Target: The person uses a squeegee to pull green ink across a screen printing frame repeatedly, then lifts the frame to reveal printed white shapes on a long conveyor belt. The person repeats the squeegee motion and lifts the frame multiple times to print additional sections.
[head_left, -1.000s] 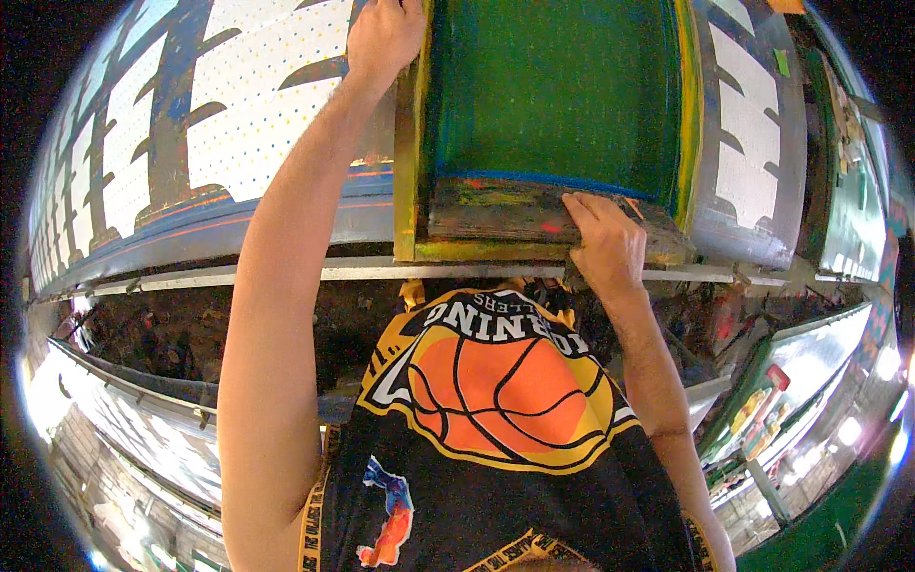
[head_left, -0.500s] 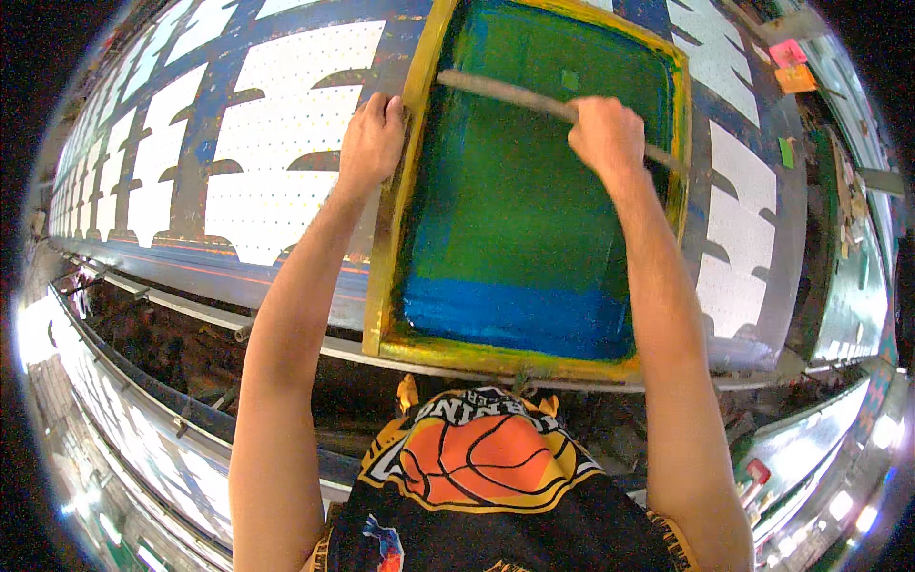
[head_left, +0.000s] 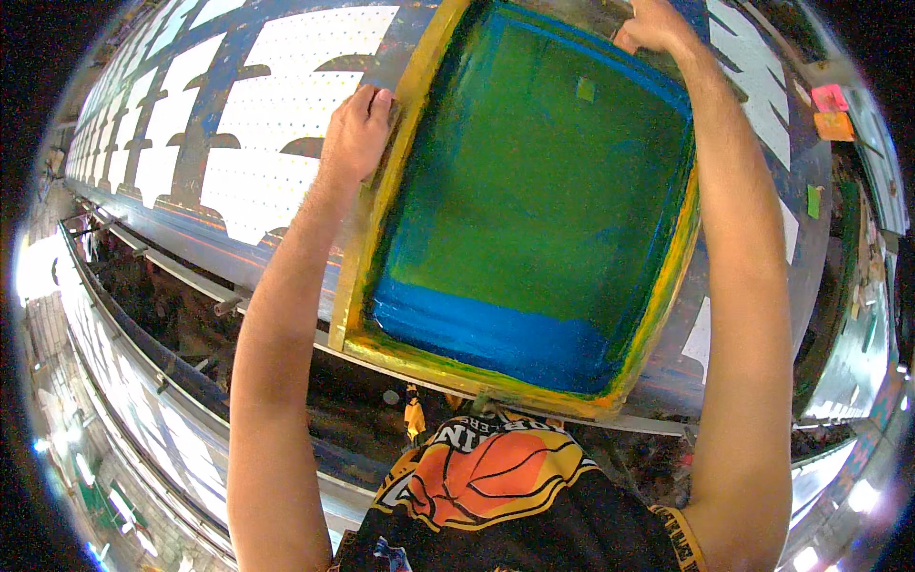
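Observation:
A printing screen (head_left: 534, 210) with a yellow-stained frame lies in front of me on a long table. Its mesh is green, with a band of blue ink (head_left: 486, 329) along the near end and more blue by the far edge. My left hand (head_left: 357, 133) is closed at the left side of the frame, fingers curled against its outer edge. At the far right rim, my right hand (head_left: 658, 27) is closed with the thumb bent down; the picture's top edge cuts it off, and what it holds is hidden. The squeegee is out of view.
White dotted cut pieces (head_left: 286, 119) lie in rows along the table (head_left: 205, 191) to the left, with others to the right, partly behind my right arm. Pink (head_left: 830, 97) and orange (head_left: 835, 126) pieces sit at the far right. A metal rail (head_left: 186, 276) follows the table's near edge.
My right hand has moved from mid-screen to the far right rim, and the squeegee bar it gripped has left the view. The screen appears tilted more clockwise. The left hand stays at the frame.

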`<act>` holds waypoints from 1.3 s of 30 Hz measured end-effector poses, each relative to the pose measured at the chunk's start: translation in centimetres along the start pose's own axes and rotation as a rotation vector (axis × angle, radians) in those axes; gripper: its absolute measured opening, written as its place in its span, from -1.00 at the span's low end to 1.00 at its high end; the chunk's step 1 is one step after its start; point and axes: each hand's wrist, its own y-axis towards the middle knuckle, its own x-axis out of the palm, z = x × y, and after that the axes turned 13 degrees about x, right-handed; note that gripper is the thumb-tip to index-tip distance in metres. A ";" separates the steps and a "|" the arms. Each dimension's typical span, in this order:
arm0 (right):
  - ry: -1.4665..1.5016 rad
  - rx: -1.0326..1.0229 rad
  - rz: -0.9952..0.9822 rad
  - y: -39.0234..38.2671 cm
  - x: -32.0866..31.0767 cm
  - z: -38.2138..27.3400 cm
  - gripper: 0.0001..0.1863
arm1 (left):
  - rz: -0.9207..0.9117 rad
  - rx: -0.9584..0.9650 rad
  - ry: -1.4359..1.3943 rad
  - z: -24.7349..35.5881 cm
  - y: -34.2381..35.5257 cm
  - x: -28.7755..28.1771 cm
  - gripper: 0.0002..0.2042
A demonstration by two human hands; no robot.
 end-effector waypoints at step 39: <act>0.082 0.053 -0.311 -51.3 5.3 -11.1 -0.59 | -0.032 0.252 0.102 -3.5 0.7 1.4 -0.47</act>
